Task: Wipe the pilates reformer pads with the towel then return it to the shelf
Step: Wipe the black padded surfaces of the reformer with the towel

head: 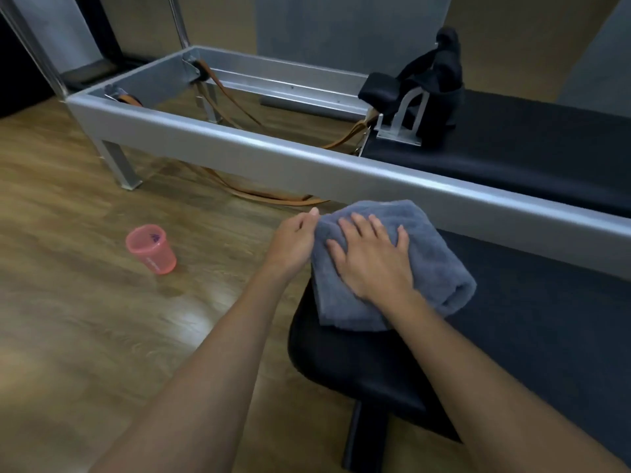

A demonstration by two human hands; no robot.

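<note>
A: Count?
B: One grey towel [392,261], folded; two hands; one pink cup [151,249] on the wood floor [85,319]; one silver reformer frame [239,145]; two black pads – the near pad [358,367] and the carriage pad [529,158].
A: Towel where?
B: On the near pad's far end, just beside the frame rail. Long axis runs near-left to far-right approx.; rolled fold at the right.
A: Hands?
B: Right hand [374,259] flat, fingers spread, pressing on top, gripping nothing. Left hand [293,242] loosely curled, pinching the towel's left edge.
</note>
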